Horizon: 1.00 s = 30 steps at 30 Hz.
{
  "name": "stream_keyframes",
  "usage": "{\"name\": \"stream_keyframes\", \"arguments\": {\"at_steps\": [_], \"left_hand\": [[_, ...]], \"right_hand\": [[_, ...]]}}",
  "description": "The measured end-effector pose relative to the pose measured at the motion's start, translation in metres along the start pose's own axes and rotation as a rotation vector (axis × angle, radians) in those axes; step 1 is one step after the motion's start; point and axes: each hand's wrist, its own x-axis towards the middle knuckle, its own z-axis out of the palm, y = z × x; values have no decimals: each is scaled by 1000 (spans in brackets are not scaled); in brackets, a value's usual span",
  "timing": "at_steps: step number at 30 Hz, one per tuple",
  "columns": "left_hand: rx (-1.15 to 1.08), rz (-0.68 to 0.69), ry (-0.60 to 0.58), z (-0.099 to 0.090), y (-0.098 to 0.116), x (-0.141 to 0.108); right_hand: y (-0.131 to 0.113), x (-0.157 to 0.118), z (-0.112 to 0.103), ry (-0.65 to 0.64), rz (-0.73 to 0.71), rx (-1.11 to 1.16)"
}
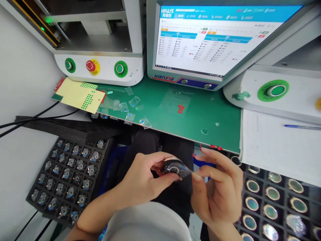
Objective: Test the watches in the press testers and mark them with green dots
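Observation:
My left hand is closed around a small dark round device, which looks like a watch case, held over my lap. Its upturned side shows a pale ring, and a light rim shows along its far edge. With thumb and forefinger, my right hand pinches the end of a clear plastic film that stretches out from the device. The other fingers of that hand are loosely bent. Part of the device is hidden behind my left fingers.
A black tray of similar film-covered devices lies left; another tray with round, gold-rimmed pieces lies right. Used film pieces and yellow sticker sheets lie on the green bench. Behind stand a monitor and button panels.

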Motion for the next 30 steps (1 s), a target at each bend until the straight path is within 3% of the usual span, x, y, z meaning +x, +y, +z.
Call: {"name": "stream_keyframes", "arguments": {"at_steps": [5,8,14,22,26,30], "left_hand": [[155,98,93,0,-6,-1],[194,147,146,-1,-10,-2],[273,200,179,1,-16,1],[264,165,218,4,-17,3],[25,53,140,1,-23,8],[-499,-113,-122,-6,-53,19]], "right_hand": [[2,-6,3,30,166,144],[3,-2,1,66,188,201],[-5,10,-2,-145,-8,-50],[-4,6,1,-126,-88,-169],[-1,2,2,-135,-127,-172],[-5,-4,9,-137,-146,-142]]}}
